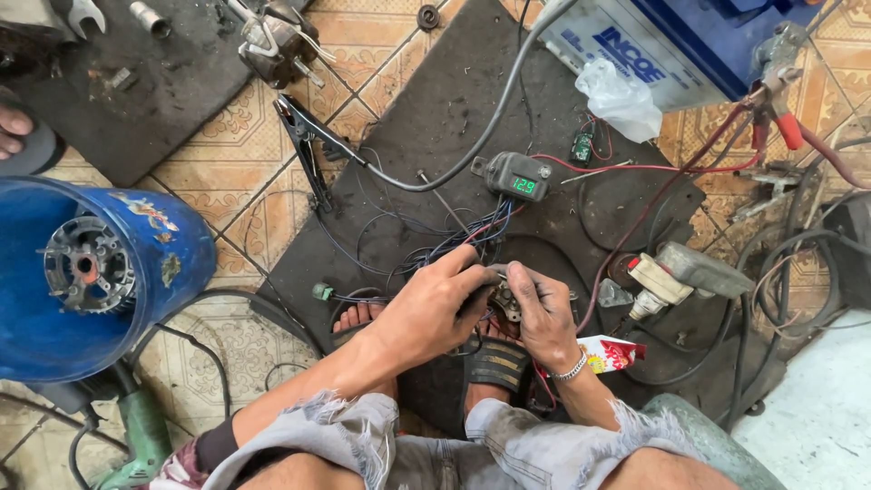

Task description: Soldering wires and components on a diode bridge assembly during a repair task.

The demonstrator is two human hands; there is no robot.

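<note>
Patterned floor tiles carry a dark rubber mat (pixel 454 109); over it both hands meet, left hand (pixel 434 304) and right hand (pixel 544 313) each clamped on a small metal part (pixel 504 299) between them, tangled wires (pixel 426 245) just beyond, a green-lit meter (pixel 519 177) farther off

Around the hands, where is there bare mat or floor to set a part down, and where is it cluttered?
Bare mat lies between the black clamp and grey cable. It is crowded where both hands, left hand and right hand, meet the wire tangle.
</note>
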